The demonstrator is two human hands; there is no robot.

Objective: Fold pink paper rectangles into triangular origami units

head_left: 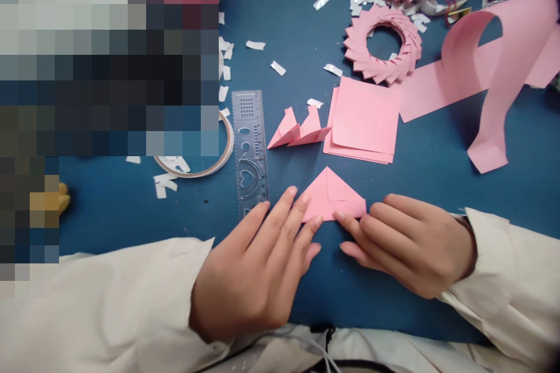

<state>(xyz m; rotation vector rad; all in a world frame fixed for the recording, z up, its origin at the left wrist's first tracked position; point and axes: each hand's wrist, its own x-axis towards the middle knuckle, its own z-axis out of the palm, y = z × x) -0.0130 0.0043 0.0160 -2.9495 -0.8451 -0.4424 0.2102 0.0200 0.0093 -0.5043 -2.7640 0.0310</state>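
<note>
A folded pink paper (335,192), pointed at the top, lies on the blue table between my hands. My left hand (258,265) rests with fingers spread, its fingertips on the paper's left side and lower edge. My right hand (409,242) touches the lower right edge with its index fingertip, the other fingers curled and the thumb apart below. Just above the paper are small folded pink pieces (300,128) joined in a row and a stack of pink square sheets (367,119). A clear ruler (250,145) stands upright in view to the left, near my left fingertips.
A pink folded ring (355,58) and curling pink strips (516,64) lie at the upper right. White paper scraps (277,67) are scattered over the blue table (289,23). A tape roll (230,143) lies left of the ruler. Blurred blocks cover the upper left.
</note>
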